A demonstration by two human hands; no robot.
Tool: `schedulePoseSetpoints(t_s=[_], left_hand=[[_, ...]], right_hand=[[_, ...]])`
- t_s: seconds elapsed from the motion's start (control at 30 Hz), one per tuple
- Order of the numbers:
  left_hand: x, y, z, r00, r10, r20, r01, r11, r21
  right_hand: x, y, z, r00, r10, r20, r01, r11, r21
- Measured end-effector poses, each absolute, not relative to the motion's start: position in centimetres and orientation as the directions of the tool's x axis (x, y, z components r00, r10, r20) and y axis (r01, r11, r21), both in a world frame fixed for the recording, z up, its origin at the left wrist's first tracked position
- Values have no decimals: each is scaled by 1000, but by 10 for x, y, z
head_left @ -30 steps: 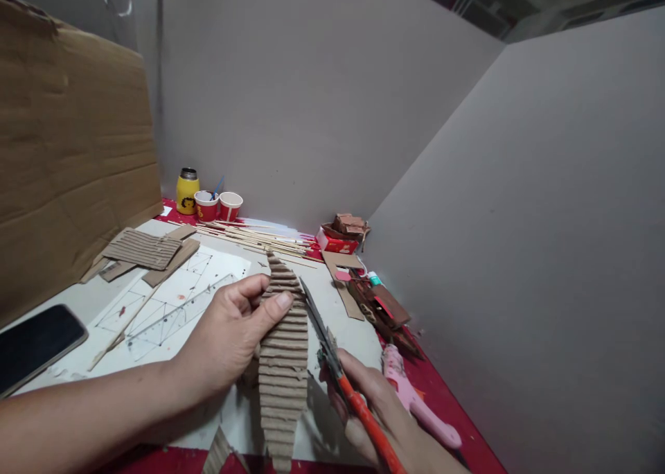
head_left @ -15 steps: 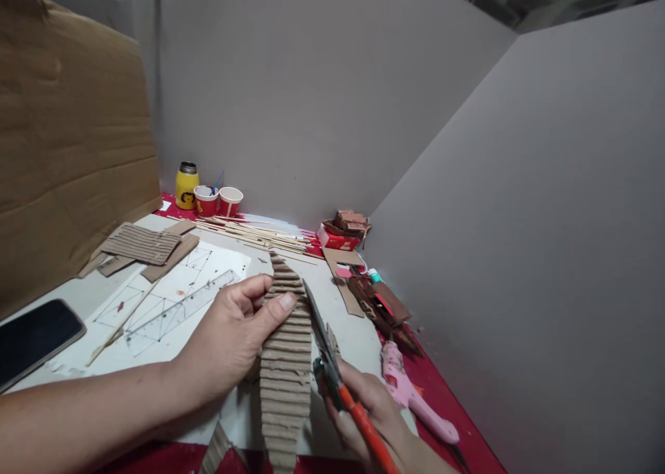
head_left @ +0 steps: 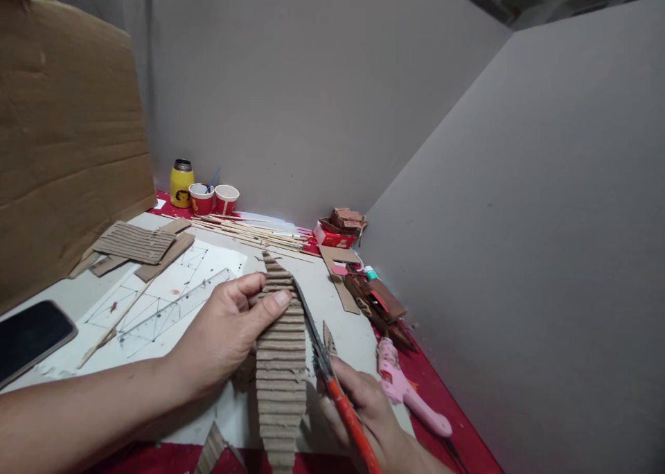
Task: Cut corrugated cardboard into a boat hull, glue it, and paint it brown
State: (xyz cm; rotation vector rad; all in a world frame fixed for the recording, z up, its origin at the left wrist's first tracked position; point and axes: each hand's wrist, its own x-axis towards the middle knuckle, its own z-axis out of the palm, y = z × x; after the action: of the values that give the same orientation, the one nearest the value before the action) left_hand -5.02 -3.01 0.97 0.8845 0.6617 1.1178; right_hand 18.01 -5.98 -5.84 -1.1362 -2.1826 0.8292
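Note:
My left hand [head_left: 228,332] pinches a long leaf-shaped strip of ribbed corrugated cardboard [head_left: 281,370], thumb on top near its upper end. My right hand [head_left: 371,418] grips orange-handled scissors [head_left: 325,366] whose dark blades run along the strip's right edge. A small cut-off cardboard sliver [head_left: 328,337] stands just right of the blades. Both hands are low over the white table [head_left: 358,339].
A pink glue gun [head_left: 405,387] lies right of my hand. Brown card pieces [head_left: 377,301], a red box [head_left: 335,235], thin wooden sticks [head_left: 249,231], two red cups [head_left: 213,198], a yellow jar [head_left: 181,183], a ruler on drawings [head_left: 176,304], corrugated pieces [head_left: 135,242], a phone [head_left: 28,335] and a large cardboard sheet [head_left: 67,141] surround.
The scissors have worked a little farther up the strip's right edge. The view has shifted slightly right and down. My left hand keeps the same pinch.

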Motion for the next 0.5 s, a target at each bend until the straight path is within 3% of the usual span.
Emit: schedulePoseSetpoints(t_s=[0.2,0.5], left_hand=[[-51,-29,10,313,948,65,-407,71,911],[-47,-29,-3,401,916,12,-371,151,916]], right_hand=[[174,-62,-42,-472,876,100,601,402,-690],[173,-65,-36,-447,882,148,659,437,-612]])
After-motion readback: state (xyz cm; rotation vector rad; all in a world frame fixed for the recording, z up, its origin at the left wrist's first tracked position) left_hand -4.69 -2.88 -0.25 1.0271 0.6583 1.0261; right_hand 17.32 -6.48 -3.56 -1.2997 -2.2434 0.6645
